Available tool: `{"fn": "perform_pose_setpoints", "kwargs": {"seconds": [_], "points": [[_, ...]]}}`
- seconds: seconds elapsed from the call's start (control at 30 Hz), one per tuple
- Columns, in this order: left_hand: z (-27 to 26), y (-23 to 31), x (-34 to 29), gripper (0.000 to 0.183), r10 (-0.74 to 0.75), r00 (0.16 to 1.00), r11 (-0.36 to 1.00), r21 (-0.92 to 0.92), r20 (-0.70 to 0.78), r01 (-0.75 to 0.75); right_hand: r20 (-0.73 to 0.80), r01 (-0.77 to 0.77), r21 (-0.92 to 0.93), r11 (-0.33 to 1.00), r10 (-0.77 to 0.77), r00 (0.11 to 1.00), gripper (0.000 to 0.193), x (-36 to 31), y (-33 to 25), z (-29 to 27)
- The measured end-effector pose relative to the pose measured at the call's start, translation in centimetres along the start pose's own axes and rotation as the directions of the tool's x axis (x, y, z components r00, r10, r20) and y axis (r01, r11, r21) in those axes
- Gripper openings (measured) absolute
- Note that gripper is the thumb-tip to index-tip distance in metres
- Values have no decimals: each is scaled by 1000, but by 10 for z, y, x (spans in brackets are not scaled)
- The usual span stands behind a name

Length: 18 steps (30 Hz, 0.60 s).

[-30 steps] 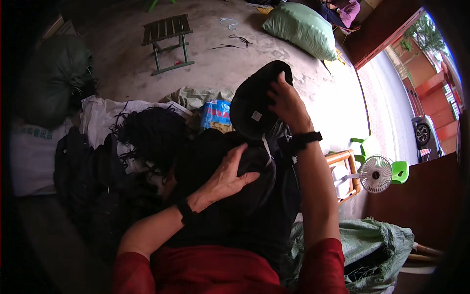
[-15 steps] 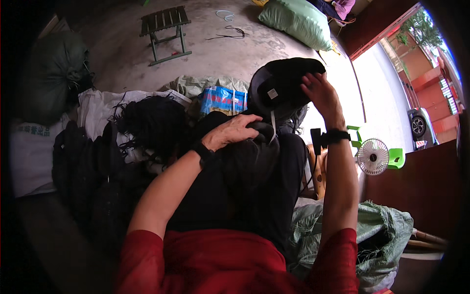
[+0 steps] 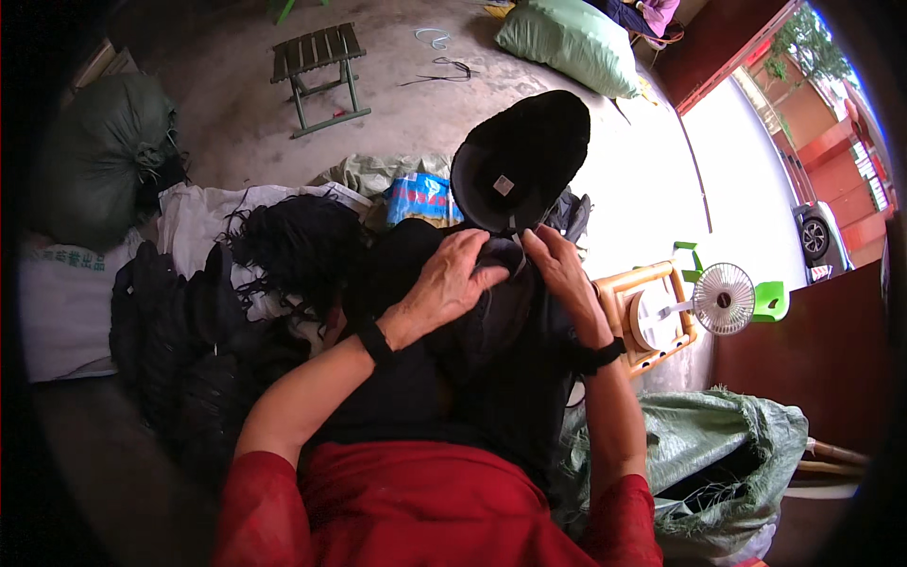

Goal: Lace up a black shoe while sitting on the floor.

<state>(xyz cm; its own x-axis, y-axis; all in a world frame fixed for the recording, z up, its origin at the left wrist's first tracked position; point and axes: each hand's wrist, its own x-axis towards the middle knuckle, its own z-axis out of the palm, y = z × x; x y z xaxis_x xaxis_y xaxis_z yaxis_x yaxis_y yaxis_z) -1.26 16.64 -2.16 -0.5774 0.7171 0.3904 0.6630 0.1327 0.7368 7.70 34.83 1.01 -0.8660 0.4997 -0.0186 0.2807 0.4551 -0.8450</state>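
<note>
A black cap-like piece (image 3: 529, 156) with a grey inner band and a small white label (image 3: 504, 185) stands tilted beyond my hands, its inside facing me. A pale strip (image 3: 516, 236) runs from its lower edge to a second dark cap-like piece (image 3: 487, 317) on my lap. My left hand (image 3: 449, 283) is closed on the near dark piece, thumb and fingers at its upper edge. From the other side my right hand (image 3: 564, 279) pinches the strip where the two pieces meet. The fingertips partly hide that spot.
Black curly hair (image 3: 293, 241) lies on white sacking left of my lap, with stacked dark pieces (image 3: 179, 321) beside it. Around me are a folding stool (image 3: 316, 61), full green sacks (image 3: 567, 47), an open sack (image 3: 709, 444), a small fan (image 3: 725, 300) and a bamboo stool (image 3: 652, 317).
My right hand has left the far rim of the cap and come down beside my left hand at the strip. The far cap has shifted slightly left and up.
</note>
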Motion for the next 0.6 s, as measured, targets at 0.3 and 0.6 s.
{"fn": "perform_pose_setpoints", "kwargs": {"seconds": [0.3, 0.6], "points": [[30, 29, 13, 57, -154, 988, 942, 297, -32, 157, 155, -121, 376, 919, 66, 986, 64, -6, -40, 1], [5, -5, 28, 25, -270, 963, 963, 5, -3, 270, 190, 114, -43, 993, -104, 976, 81, -4, 21, 19]]}}
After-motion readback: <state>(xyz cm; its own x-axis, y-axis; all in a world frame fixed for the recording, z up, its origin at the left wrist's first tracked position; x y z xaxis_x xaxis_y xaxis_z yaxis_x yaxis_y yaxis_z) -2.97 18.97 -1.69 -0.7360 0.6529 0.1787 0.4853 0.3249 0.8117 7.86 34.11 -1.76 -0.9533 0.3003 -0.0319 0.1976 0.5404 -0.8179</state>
